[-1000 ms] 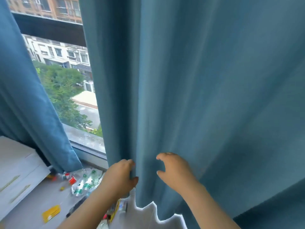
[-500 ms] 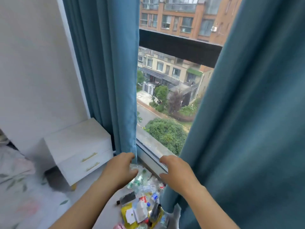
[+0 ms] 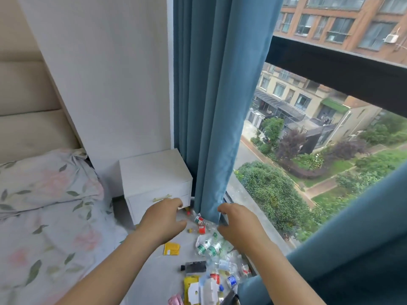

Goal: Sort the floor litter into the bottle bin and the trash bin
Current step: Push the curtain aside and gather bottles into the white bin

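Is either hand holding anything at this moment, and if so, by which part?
The right hand touches the left curtain at its bottom edge, though a firm pinch cannot be told. The left hand is open and holds nothing.

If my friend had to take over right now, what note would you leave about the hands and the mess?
Left hand: open, empty, hovering near the white nightstand.
Right hand: fingers curled at the hem of the blue curtain; whether it grips the cloth is unclear.
Litter: green-label bottles, a yellow packet, a black item and a wrapper pile all lie on the floor by the window.
Done: nothing is picked up.
Left: all the sorting. Neither bin is in view.
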Demonstrator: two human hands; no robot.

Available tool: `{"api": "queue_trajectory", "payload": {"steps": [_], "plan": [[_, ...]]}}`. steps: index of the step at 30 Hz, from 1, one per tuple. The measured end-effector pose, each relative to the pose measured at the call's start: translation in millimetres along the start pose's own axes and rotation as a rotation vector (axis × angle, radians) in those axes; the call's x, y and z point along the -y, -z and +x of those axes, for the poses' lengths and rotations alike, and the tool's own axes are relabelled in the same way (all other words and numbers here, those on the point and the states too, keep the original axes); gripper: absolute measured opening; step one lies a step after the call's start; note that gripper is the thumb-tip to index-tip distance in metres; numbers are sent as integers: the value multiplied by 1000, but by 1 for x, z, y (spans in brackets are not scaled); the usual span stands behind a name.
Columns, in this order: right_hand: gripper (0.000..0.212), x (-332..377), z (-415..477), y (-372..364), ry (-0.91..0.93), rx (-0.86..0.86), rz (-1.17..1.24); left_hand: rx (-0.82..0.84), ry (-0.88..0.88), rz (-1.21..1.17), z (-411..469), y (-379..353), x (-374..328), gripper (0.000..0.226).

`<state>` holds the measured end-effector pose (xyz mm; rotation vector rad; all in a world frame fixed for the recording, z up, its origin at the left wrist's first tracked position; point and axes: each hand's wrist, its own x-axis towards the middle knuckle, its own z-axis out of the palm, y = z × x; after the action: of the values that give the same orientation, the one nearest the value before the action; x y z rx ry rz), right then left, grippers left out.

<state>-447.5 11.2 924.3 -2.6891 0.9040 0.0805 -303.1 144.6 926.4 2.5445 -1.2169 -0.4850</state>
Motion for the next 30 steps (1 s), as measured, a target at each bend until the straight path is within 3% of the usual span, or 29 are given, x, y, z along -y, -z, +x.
{"api": "queue_trajectory", "payload": {"steps": [12, 23, 30], "plan": [[39, -14, 73, -5, 112, 65, 42, -19, 126, 5, 50, 2, 7, 43], [41, 13, 159, -24, 28, 101, 24, 23, 61, 11, 139, 16, 66, 41], [43, 60, 235, -38, -105, 105, 71, 97, -70, 51, 224, 49, 127, 44]]}}
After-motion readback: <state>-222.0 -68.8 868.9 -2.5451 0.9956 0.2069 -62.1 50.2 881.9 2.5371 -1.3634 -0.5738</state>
